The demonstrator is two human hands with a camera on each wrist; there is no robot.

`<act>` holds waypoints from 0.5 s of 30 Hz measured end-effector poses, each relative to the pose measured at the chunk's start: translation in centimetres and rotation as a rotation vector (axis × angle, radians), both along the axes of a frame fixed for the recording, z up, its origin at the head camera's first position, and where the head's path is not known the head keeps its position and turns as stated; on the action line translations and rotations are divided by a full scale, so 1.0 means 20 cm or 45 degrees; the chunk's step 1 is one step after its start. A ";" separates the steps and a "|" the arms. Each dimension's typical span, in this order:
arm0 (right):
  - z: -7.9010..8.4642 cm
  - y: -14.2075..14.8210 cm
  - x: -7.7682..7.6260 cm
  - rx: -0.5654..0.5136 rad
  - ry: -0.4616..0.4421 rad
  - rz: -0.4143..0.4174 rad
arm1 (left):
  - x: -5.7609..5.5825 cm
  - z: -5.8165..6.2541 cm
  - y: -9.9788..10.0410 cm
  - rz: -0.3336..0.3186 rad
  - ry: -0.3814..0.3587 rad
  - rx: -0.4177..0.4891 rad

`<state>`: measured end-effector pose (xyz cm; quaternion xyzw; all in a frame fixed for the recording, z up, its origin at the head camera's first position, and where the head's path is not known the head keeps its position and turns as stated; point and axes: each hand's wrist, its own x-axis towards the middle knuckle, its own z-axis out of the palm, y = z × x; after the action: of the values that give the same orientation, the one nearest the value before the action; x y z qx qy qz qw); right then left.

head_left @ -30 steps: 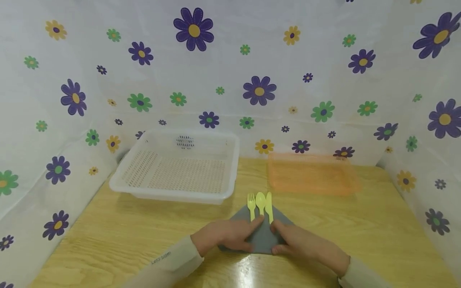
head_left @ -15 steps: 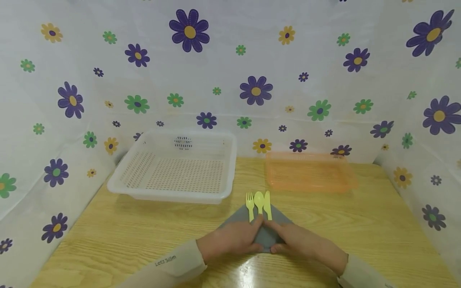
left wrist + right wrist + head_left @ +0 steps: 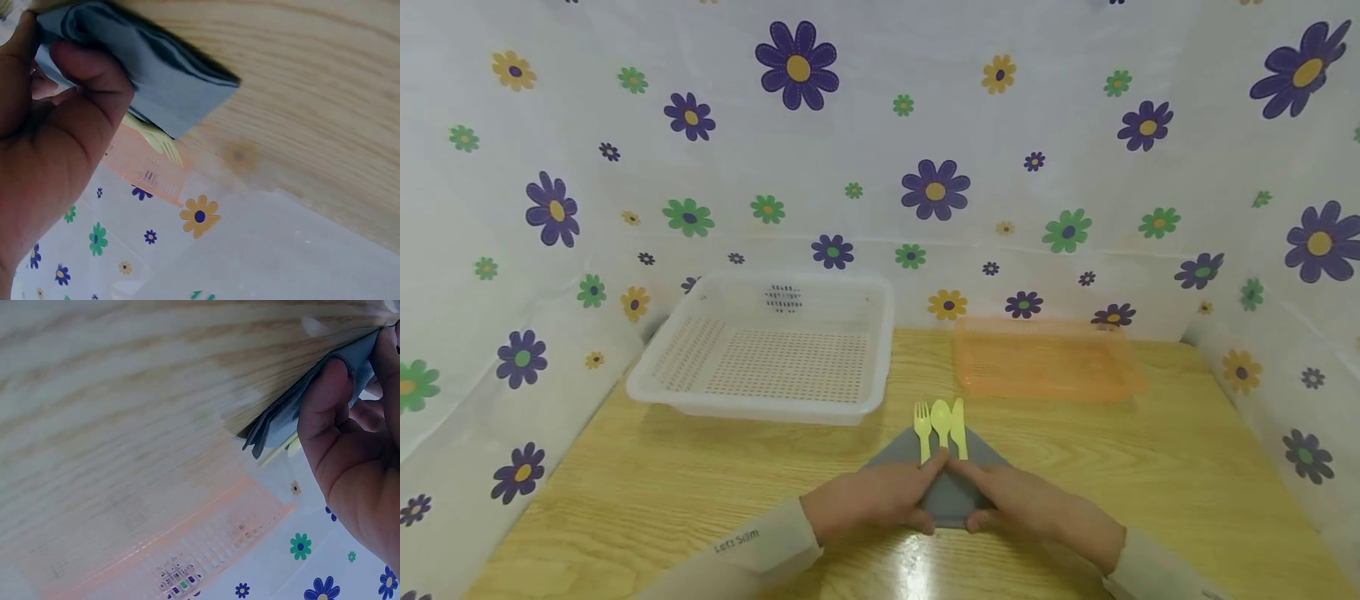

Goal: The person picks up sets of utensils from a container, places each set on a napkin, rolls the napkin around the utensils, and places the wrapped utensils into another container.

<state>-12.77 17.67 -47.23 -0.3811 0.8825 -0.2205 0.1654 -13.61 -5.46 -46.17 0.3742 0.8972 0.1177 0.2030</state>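
Observation:
A grey folded cloth napkin point(image 3: 952, 502) lies on the table near its front, with a corner pointing away. On it, side by side, are a pale yellow fork point(image 3: 922, 423), spoon point(image 3: 941, 413) and knife point(image 3: 958, 427); their handles are partly hidden by fingers. My left hand point(image 3: 872, 502) grips the napkin's left side, its index fingertip by the spoon handle. From the right, my right hand point(image 3: 1037, 506) holds the other side, fingertips close to the left hand's. Both wrist views show digits curled at the napkin's layered edge point(image 3: 181, 87). The fork tines point(image 3: 170, 150) stick out beyond the cloth.
A white perforated basket point(image 3: 767, 408) stands at the back left of the wooden table point(image 3: 662, 492). At the back right is a shallower orange basket point(image 3: 1052, 387). A flower-printed white sheet point(image 3: 865, 133) encloses the back and sides.
My left hand has shifted slightly right and inward, bringing its fingertips against the right hand's, then its thumb eased back left. The napkin and cutlery stay in place.

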 end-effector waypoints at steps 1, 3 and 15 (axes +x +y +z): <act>0.00 0.01 0.00 0.015 0.004 -0.004 | -0.01 0.01 -0.01 -0.013 -0.038 0.006; 0.00 0.02 0.00 0.044 0.021 -0.011 | -0.02 0.02 -0.02 -0.041 -0.097 0.013; 0.05 0.07 -0.03 0.134 0.011 0.027 | -0.11 0.05 -0.08 -0.103 -0.294 0.103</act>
<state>-13.40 19.09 -46.29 -0.3822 0.8894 -0.1705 0.1839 -15.74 -7.10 -45.27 0.4019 0.8466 0.1878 0.2942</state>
